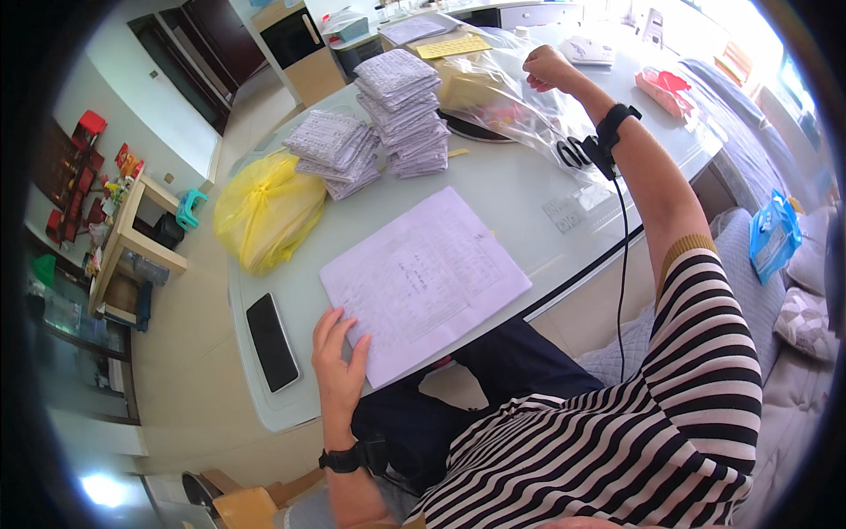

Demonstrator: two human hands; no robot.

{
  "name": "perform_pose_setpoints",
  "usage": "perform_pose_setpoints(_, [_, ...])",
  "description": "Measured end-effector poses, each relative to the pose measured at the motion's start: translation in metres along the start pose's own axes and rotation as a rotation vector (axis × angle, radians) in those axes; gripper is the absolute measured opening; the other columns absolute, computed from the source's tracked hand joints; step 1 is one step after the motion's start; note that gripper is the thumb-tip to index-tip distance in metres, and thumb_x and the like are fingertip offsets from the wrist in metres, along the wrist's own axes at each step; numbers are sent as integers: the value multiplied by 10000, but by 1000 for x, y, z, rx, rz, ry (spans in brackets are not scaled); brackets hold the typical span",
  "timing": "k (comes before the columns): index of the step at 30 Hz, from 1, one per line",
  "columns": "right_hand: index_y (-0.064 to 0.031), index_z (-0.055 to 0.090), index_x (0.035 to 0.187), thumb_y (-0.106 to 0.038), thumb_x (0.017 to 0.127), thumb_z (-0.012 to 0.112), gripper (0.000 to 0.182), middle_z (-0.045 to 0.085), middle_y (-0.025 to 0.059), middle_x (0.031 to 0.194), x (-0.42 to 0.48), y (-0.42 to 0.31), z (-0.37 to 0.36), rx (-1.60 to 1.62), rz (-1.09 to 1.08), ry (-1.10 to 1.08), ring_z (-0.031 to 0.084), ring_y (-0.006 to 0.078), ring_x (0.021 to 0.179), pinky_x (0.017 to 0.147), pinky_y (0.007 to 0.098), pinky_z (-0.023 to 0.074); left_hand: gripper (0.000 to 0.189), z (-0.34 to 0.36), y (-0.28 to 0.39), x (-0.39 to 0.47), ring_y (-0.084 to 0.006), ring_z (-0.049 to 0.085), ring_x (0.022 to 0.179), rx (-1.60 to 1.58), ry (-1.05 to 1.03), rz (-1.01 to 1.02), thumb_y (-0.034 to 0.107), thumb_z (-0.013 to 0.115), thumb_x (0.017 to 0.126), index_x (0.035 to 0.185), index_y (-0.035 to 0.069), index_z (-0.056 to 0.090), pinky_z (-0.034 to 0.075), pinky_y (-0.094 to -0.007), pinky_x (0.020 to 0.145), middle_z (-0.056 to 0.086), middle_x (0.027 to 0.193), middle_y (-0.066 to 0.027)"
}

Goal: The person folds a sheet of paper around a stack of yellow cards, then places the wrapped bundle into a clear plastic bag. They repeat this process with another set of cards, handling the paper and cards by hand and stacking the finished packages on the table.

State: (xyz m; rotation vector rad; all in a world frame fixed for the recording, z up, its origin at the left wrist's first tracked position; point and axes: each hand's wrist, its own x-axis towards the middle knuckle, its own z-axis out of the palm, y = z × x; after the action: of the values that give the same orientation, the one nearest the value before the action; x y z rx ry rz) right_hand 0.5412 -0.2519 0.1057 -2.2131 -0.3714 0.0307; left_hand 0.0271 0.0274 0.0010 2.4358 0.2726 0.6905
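Note:
My left hand [340, 357] rests with fingers spread on the near left corner of a stack of paper sheets [423, 284] bearing writing, at the table's near edge. Raised over a clear plastic bag [492, 86] is my right hand [550, 69], its fingers curled; whether it grips the plastic I cannot tell. Beyond the sheets stand a tall pile of folded paper packets [400, 99] and a lower pile [330, 145]. A knotted yellow plastic bag [271, 211] lies left of them. The black handles of scissors [572, 153] show near my right wrist.
A smartphone [272, 342] lies left of the sheets on the glass-topped table [502, 192]. A yellow sheet [453, 46] lies beyond the packets, and a pink container [664, 92] at the far right. A black cable [624, 264] hangs from my right wrist. A sofa [733, 258] adjoins on the right.

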Motion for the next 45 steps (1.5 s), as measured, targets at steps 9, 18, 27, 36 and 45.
perform_pose_setpoints(9, [3, 656, 966, -374, 810, 749, 417, 676, 136, 809, -60, 51, -22, -367, 79, -283, 668, 219, 712, 618, 353, 584, 268, -1, 3, -1, -315, 525, 1232, 7, -23, -53, 66, 689, 815, 1067, -19, 655, 388, -386, 1048, 588, 1280, -169])
perform_pose_setpoints(18, [79, 659, 874, -218, 770, 603, 320, 652, 279, 887, -91, 94, -3, -454, -182, -16, 633, 383, 840, 790, 427, 500, 261, 2, 3, 3, -339, 509, 1248, 7, -46, -36, 78, 687, 834, 1073, -19, 647, 388, -404, 1044, 582, 1288, -175])
perform_pose_setpoints(27, [83, 667, 879, -242, 744, 606, 357, 652, 311, 897, -56, 154, -122, -623, 47, 273, 660, 405, 895, 789, 451, 507, 249, 0, 8, 0, -305, 523, 1234, 63, -36, -57, 72, 662, 835, 1058, -35, 642, 378, -373, 1054, 580, 1291, -166])
perform_pose_setpoints(36, [63, 683, 849, -503, 813, 659, 568, 666, 263, 875, -19, 186, -104, -674, -19, 426, 658, 402, 825, 731, 459, 519, 250, 4, 5, 2, -346, 508, 1240, 72, -36, -31, 67, 673, 834, 1068, -13, 635, 393, -406, 1043, 578, 1280, -173])
perform_pose_setpoints(45, [90, 651, 989, -88, 710, 665, 332, 641, 128, 744, -18, 105, -63, 16, 126, 134, 626, 186, 608, 535, 294, 528, 259, 7, 3, 4, -312, 540, 1208, 57, -26, 2, 71, 658, 830, 1072, -18, 640, 394, -382, 1040, 584, 1276, -174])
